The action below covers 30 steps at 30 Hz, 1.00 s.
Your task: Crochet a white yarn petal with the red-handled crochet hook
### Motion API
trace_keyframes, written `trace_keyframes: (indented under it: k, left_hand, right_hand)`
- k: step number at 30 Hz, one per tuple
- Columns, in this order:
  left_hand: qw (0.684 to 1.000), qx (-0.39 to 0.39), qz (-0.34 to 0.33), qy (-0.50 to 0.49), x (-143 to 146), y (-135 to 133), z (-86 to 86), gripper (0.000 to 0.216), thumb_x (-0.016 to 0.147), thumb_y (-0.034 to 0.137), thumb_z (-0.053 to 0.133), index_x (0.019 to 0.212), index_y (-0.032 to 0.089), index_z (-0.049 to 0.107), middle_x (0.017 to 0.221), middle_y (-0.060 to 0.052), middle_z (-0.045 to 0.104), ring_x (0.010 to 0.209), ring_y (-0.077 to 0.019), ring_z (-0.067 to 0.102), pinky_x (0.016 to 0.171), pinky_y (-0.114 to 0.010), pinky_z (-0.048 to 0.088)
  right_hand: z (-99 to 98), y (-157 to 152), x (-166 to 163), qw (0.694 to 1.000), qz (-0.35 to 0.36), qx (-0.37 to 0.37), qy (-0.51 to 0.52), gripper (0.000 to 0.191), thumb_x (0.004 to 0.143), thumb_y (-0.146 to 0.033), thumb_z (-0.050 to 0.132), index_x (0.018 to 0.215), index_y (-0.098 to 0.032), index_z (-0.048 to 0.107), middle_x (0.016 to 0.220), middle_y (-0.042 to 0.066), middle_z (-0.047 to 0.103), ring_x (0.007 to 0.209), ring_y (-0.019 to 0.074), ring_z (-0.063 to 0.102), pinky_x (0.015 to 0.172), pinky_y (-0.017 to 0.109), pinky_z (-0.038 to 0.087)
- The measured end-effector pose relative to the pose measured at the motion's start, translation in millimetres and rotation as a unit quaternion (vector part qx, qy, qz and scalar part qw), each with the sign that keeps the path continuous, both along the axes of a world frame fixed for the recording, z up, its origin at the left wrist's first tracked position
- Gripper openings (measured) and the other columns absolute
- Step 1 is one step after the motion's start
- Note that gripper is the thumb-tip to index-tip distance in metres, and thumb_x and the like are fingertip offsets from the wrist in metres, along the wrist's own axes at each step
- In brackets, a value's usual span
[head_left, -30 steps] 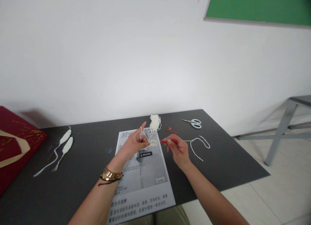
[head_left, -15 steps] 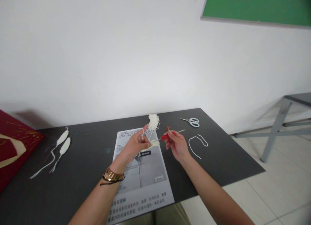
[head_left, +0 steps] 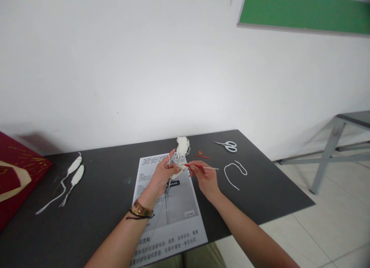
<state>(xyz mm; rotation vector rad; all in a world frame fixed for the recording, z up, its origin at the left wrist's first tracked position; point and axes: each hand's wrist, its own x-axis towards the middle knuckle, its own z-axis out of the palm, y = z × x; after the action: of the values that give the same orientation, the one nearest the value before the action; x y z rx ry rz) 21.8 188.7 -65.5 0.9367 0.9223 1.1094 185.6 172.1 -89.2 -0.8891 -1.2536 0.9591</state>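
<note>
My left hand [head_left: 163,173] pinches a small cream crocheted piece [head_left: 178,169], with white yarn looped over its raised index finger. My right hand [head_left: 204,176] grips a red-handled crochet hook [head_left: 199,166], whose tip points left into that piece. Both hands hover above a printed instruction sheet [head_left: 170,210] lying on the dark table [head_left: 101,198]. The yarn runs back to a loose white tangle of yarn [head_left: 183,146] just behind the hands.
Two finished white crocheted petals [head_left: 75,170] with long tails lie at the left. Scissors [head_left: 229,145], a short white yarn offcut [head_left: 234,168], a thin red stick [head_left: 202,156] and a small orange ring [head_left: 200,152] lie at the right. A red box [head_left: 17,175] sits far left.
My right hand has shifted left, bringing the hook's tip into the piece; the hook swung from level to tilted and back. The left index finger lowered slightly.
</note>
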Motion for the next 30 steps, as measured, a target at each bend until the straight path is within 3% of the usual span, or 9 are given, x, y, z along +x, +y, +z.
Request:
trace_keyframes:
  k: [4,6,10,16,18,23,30]
  left_hand:
    - [1.000,-0.008,0.014,-0.022,2,-2,-0.9,0.037,0.086,0.020,0.063,0.122,0.017,0.055,0.083,0.000,0.064,0.061,-0.0116,0.059,0.058,-0.027,0.051]
    - [0.999,-0.020,-0.005,-0.037,1,-1,-0.8,0.026,0.091,0.026,0.057,0.114,0.015,0.057,0.098,-0.004,0.064,0.073,-0.0149,0.063,0.064,-0.032,0.054]
    - [0.994,-0.058,-0.073,-0.060,-9,5,-0.3,0.027,0.091,0.027,0.058,0.115,0.015,0.058,0.106,-0.007,0.064,0.083,-0.0182,0.064,0.070,-0.036,0.056]
    - [0.983,-0.067,-0.141,-0.096,-27,10,4.3,0.026,0.091,0.026,0.057,0.115,0.015,0.058,0.099,-0.005,0.065,0.074,-0.0151,0.063,0.064,-0.031,0.055]
    - [0.979,-0.069,-0.158,-0.104,-30,10,7.4,0.029,0.088,0.019,0.061,0.116,0.015,0.058,0.087,-0.001,0.065,0.066,-0.0128,0.061,0.058,-0.027,0.052]
    - [0.972,-0.087,-0.191,-0.108,-35,8,13.1,0.065,0.062,0.001,0.077,0.124,0.015,0.061,0.064,0.005,0.058,0.055,-0.0084,0.053,0.054,-0.020,0.039]
    - [0.967,-0.091,-0.220,-0.096,-39,8,17.5,0.067,0.058,0.002,0.075,0.123,0.014,0.063,0.061,0.004,0.055,0.050,-0.0074,0.045,0.047,-0.020,0.030]
  right_hand:
    - [-5.3,-7,2,0.990,0.020,0.098,-0.099,0.019,0.082,-0.020,0.065,0.096,-0.029,0.075,0.093,0.006,0.073,0.083,0.0196,0.065,0.079,0.037,0.053]
    - [-5.8,-8,5,0.983,0.035,0.126,-0.125,0.024,0.082,-0.017,0.064,0.099,-0.031,0.075,0.100,0.006,0.074,0.087,0.0206,0.064,0.082,0.040,0.052]
    - [1.1,-7,6,0.983,0.043,0.134,-0.117,0.023,0.083,-0.017,0.063,0.098,-0.030,0.074,0.102,0.006,0.073,0.089,0.0205,0.065,0.081,0.038,0.053]
    - [12.5,0,4,0.997,0.059,0.044,-0.021,0.015,0.087,-0.029,0.059,0.091,-0.024,0.073,0.082,0.004,0.073,0.063,0.0151,0.063,0.045,0.023,0.053]
    - [14.0,1,6,0.997,0.071,0.016,0.003,0.016,0.085,-0.033,0.061,0.089,-0.022,0.072,0.078,0.004,0.073,0.060,0.0148,0.062,0.043,0.023,0.052]
    - [15.4,0,10,0.994,0.092,-0.027,0.053,0.019,0.080,-0.038,0.067,0.084,-0.020,0.072,0.068,0.003,0.070,0.046,0.0111,0.055,0.039,0.023,0.048]
    - [19.1,3,17,0.989,0.101,-0.048,0.101,0.024,0.079,-0.043,0.068,0.079,-0.019,0.068,0.067,0.003,0.071,0.043,0.0108,0.052,0.037,0.022,0.043]
